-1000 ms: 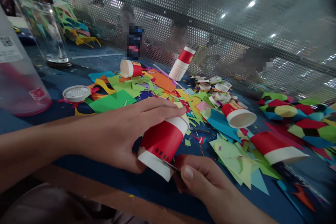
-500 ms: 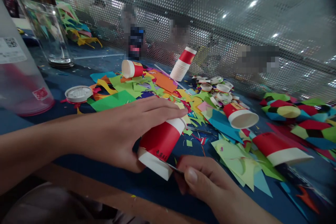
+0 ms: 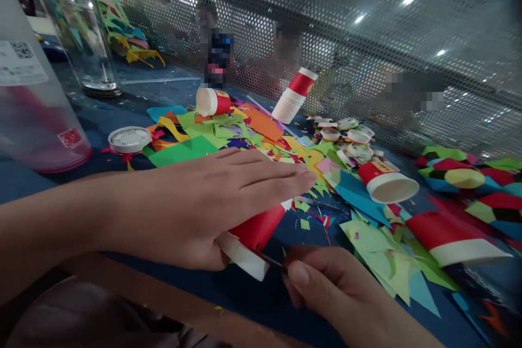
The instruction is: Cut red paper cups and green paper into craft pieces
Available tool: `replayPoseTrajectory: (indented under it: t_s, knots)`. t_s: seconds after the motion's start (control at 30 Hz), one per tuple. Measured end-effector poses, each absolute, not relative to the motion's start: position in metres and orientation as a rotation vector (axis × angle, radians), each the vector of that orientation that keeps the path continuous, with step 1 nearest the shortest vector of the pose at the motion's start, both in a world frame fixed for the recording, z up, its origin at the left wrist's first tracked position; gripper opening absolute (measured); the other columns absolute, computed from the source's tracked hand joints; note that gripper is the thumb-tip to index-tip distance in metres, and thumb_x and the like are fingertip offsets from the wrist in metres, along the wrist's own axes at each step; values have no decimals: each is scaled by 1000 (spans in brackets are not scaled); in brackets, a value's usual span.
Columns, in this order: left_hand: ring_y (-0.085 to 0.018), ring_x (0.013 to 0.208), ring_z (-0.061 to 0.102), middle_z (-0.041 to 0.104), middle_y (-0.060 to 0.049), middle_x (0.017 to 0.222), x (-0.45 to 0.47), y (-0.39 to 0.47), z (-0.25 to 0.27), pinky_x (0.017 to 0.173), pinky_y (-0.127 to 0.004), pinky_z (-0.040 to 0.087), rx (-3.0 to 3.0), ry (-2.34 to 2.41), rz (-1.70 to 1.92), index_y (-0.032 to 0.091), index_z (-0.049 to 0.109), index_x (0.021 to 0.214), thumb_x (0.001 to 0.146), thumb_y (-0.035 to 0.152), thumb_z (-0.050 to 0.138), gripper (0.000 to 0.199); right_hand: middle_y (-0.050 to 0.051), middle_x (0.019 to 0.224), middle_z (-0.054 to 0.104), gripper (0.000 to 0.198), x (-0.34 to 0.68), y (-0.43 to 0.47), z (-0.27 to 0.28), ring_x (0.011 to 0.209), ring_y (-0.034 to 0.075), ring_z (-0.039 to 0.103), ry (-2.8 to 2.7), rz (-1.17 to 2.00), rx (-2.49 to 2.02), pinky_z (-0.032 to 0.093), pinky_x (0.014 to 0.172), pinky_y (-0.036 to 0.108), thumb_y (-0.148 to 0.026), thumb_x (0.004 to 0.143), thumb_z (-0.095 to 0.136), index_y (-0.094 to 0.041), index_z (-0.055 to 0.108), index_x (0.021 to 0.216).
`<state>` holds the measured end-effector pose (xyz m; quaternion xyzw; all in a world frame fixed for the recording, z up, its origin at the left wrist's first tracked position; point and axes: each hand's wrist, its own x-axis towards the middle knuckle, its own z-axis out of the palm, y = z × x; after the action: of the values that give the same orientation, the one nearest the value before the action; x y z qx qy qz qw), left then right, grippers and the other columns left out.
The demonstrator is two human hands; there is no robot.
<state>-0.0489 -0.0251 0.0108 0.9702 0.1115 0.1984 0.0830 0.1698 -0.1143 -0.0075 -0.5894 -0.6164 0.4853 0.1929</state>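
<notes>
A red and white paper cup (image 3: 261, 228) lies on its side near the front edge of the blue table. Over its top my left hand (image 3: 204, 201) is laid, fingers stretched along the cup and thumb at its near end, holding it down. Between the cup's red part and its white end section a slit shows. My right hand (image 3: 326, 280) is closed around a thin dark blade (image 3: 272, 262), whose tip meets the cup at that slit; the handle is hidden in the fist.
Coloured paper scraps (image 3: 265, 122) cover the middle. Other paper cups (image 3: 391, 187) lie to the right, and a leaning stack of cups (image 3: 296, 95) stands behind. At left are a plastic bottle (image 3: 41, 114), a glass (image 3: 87, 43) and a round lid (image 3: 129, 140). A perforated metal screen (image 3: 346, 27) rises behind.
My left hand has slid forward and right, covering more of the cup, with its fingers flatter. The blade stays at the slit in my right hand. The whole view has shifted slightly.
</notes>
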Motion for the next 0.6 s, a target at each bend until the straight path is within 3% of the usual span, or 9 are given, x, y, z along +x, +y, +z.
replayPoseTrajectory:
  t_s: [0.13,0.23,0.4,0.6]
  knots:
    - [-31,146,29,29,-9,160,-52,-17,8,119,-42,30,2795,392,623,22,14,156,71,26,72,103,0,60,48,62,173,-116,-9,60,15,40,-1680,1337,-1597,32,53,26,-79,80,47,-21,53,57]
    - [-33,143,35,33,-10,158,-50,-9,5,116,-44,35,2691,459,608,25,13,155,67,40,76,109,-1,57,48,61,176,-118,-12,56,14,38,-1650,1273,-1572,32,54,26,-76,84,47,-21,55,58]
    - [-36,135,44,45,-15,149,-43,-4,0,112,-50,38,2614,518,619,17,29,149,62,34,77,101,-1,60,49,62,180,-116,-14,56,13,37,-1644,1314,-1556,31,52,26,-77,83,46,-20,57,61]
    - [-38,142,32,36,-14,154,-46,-11,-3,110,-48,40,2709,519,625,21,18,154,67,38,76,106,-1,60,47,64,178,-115,-10,58,14,38,-1732,1318,-1585,30,53,26,-80,82,42,-21,57,63]
